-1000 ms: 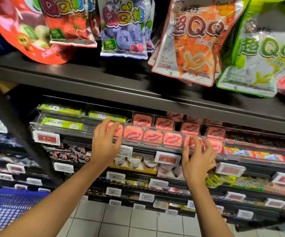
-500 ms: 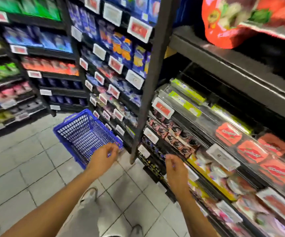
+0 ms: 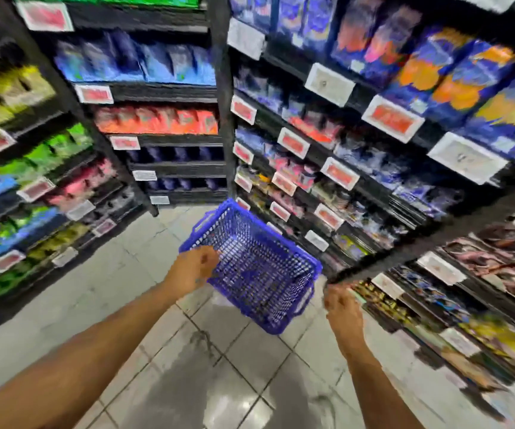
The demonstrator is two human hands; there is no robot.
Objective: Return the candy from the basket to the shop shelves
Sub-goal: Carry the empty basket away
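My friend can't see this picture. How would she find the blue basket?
Look down at the pale tiled floor in the corner where the shop shelves meet. The blue plastic mesh basket sits there beside the left hand. It's the only thing standing on the floor.

One blue basket [image 3: 259, 274] stands on the floor; two hands [image 3: 195, 267] are in view.

I see a blue basket [image 3: 259, 267] on the tiled floor [image 3: 95, 292] beside the shop shelves [image 3: 336, 168]. My left hand [image 3: 194, 267] reaches over its near rim with fingers loosely curled. My right hand [image 3: 341, 305] hovers just right of it, blurred.
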